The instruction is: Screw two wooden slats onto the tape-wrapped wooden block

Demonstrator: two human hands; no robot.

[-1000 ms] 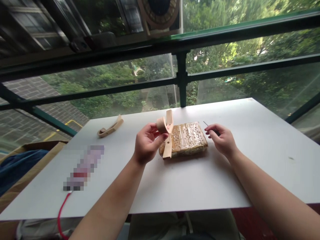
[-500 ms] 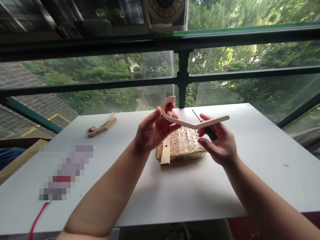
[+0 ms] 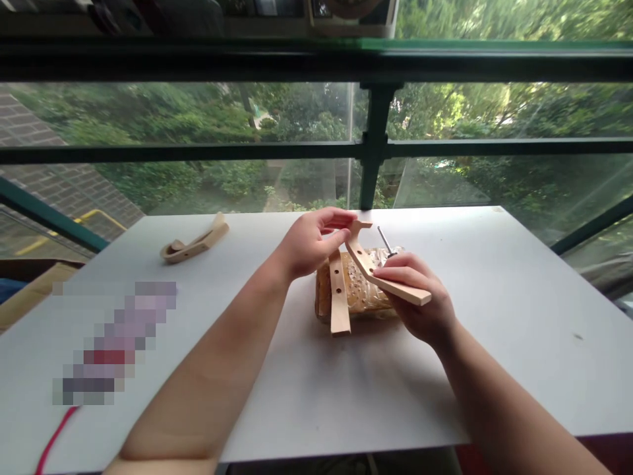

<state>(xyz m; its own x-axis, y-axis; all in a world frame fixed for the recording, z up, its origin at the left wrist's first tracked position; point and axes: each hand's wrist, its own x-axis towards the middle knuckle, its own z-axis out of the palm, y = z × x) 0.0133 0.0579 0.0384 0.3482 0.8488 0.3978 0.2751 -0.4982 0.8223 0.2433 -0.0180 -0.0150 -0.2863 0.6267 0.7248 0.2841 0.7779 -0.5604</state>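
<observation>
A bent wooden hook (image 3: 363, 261) with drilled holes is held up between both hands above a taped block. My left hand (image 3: 316, 243) pinches its curved upper end with thumb and fingers. Lower down, my right hand (image 3: 420, 293) grips the straight arm of the hook. A screwdriver (image 3: 384, 240) sticks up from the same hand; its metal shaft shows, and its handle is mostly hidden. Beneath, a second wooden hook (image 3: 340, 311) with two visible holes lies across the left part of the brown taped block (image 3: 363, 290). Its far end is behind my left hand.
Another wooden hook piece (image 3: 195, 245) lies at the back left of the white table (image 3: 277, 409). A blurred-out, pale purple object (image 3: 133, 323) with a red cord (image 3: 54, 439) is nearer on the left. Beyond the table stand a green railing (image 3: 378, 145) and glass.
The held hook has been turned and lowered, so its face with the holes now shows. Both hands have shifted with it, my right hand closing around the straight arm. The view has tilted slightly down.
</observation>
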